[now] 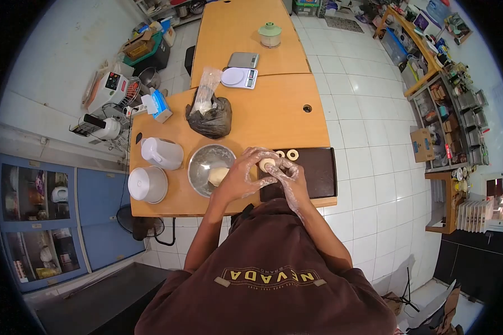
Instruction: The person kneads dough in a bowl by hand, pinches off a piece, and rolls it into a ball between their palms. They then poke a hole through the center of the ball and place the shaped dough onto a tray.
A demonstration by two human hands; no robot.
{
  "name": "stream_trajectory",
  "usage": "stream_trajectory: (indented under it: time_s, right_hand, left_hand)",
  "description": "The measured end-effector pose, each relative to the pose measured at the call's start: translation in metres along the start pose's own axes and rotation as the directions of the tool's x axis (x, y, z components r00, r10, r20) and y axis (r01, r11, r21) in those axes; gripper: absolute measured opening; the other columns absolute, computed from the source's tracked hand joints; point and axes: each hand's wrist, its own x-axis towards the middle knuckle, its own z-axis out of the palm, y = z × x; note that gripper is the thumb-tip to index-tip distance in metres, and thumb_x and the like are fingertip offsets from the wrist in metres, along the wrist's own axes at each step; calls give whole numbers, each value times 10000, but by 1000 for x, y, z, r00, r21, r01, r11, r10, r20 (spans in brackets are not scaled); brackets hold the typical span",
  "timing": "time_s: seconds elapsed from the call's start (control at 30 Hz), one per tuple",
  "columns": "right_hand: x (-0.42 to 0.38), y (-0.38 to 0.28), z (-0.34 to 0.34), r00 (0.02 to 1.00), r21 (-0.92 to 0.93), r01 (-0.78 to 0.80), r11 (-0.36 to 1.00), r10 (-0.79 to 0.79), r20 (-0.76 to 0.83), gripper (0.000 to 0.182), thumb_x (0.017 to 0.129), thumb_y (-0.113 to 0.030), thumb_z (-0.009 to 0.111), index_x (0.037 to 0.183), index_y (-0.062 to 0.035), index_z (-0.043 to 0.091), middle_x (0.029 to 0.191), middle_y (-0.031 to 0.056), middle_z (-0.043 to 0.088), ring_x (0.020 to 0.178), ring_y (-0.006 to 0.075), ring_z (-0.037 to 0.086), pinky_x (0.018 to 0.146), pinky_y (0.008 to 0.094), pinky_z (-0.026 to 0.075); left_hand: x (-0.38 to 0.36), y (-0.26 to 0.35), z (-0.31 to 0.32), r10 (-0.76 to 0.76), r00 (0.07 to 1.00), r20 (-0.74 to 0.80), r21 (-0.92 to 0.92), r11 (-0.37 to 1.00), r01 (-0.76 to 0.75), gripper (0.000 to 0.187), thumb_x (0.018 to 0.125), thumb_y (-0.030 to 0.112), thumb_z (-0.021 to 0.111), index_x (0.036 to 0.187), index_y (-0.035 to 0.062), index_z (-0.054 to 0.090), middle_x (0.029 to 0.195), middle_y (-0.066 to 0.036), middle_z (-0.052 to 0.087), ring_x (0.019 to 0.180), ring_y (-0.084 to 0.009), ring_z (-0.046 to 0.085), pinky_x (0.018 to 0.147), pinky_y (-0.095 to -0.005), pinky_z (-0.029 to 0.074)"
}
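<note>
A small round piece of dough is held between my two flour-dusted hands, over the left edge of a dark baking tray. My left hand curls around its far side, fingers bent. My right hand grips it from the right with its fingertips. Some fingertips are hidden behind the dough and the other hand. Dough rings lie on the tray just beyond my right hand, one partly covered. To the left of my left hand, a steel mixing bowl contains a larger lump of dough.
Left of the bowl stand a white pitcher and a white tub. Beyond are a black plastic bag, a white kitchen scale, a grey scale and a green-lidded container. A blue box sits at the table's left edge.
</note>
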Motion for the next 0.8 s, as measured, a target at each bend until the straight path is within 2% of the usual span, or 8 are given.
stream_trajectory:
  time_s: [0.1, 0.2, 0.3, 0.4, 0.5, 0.6, 0.7, 0.8]
  right_hand:
    - [0, 2, 1, 999, -50, 37, 998, -37, -3, 250, 958, -113, 735, 1172, 16, 730, 1041, 19, 707, 961, 81, 614, 881, 265, 493]
    - [-1, -3, 2, 999, -34, 26, 999, -27, -21, 232, 953, -114, 743, 1145, 16, 736, 1030, 18, 707, 967, 83, 612, 890, 265, 489]
    - [0, -2, -1, 1000, -59, 26, 998, -27, -13, 206, 948, -115, 752, 1109, 13, 740, 1022, 17, 707, 968, 86, 611, 893, 269, 488]
    - [-1, -4, 1, 1000, -31, 16, 999, -17, -26, 174, 948, -106, 753, 1080, 7, 741, 1021, 16, 709, 963, 88, 614, 884, 271, 491]
    - [0, -2, 0, 999, -26, 32, 999, -33, -24, 172, 954, -93, 744, 1093, 7, 737, 1023, 18, 711, 969, 88, 618, 887, 269, 491]
    - [4, 5, -2, 993, -17, 102, 995, -103, -53, 192, 956, -74, 737, 1125, 17, 729, 1034, 26, 717, 971, 86, 625, 883, 265, 497]
    - [2, -3, 0, 991, -90, 97, 991, -105, -82, 206, 959, -56, 728, 1148, 23, 722, 1050, 33, 720, 985, 93, 633, 898, 272, 504]
    - [-3, -13, 4, 989, -187, 86, 979, -106, -101, 207, 964, -48, 720, 1154, 33, 718, 1068, 44, 720, 1004, 103, 638, 921, 284, 506]
  left_hand:
    - [3, -5, -1, -13, 999, 29, -123, 992, 16, 492, 765, 71, 835, 1238, 82, 700, 1236, -138, 655, 1149, -329, 626, 989, -405, 501]
    - [3, 4, -8, -51, 997, 60, -88, 995, 56, 511, 765, 55, 831, 1256, 118, 702, 1196, -106, 650, 1132, -304, 609, 974, -411, 508]
    - [4, 2, -15, -73, 992, 105, -133, 987, 87, 518, 767, 57, 836, 1264, 110, 699, 1206, -103, 636, 1087, -292, 631, 953, -402, 521]
    - [6, 11, -19, -178, 972, 154, -166, 965, 203, 502, 789, 55, 830, 1270, 104, 695, 1194, -98, 631, 1030, -272, 651, 930, -391, 535]
    - [6, 8, -16, -90, 990, 105, -214, 971, 110, 472, 840, 67, 819, 1291, 75, 677, 1128, -87, 664, 1114, -211, 654, 952, -335, 531]
    - [-1, -3, -2, -215, 974, 68, -462, 859, 221, 400, 911, 40, 755, 1299, 30, 661, 1133, -63, 670, 1127, -179, 648, 980, -323, 524]
    - [-5, -14, 5, -238, 970, 40, -553, 804, 220, 330, 936, -12, 707, 1262, 35, 675, 1150, -68, 650, 1043, -147, 649, 960, -319, 545]
    - [-6, -15, 5, -294, 954, 53, -573, 774, 271, 312, 967, 3, 682, 1276, -14, 650, 1202, -69, 676, 1124, -154, 652, 984, -316, 522]
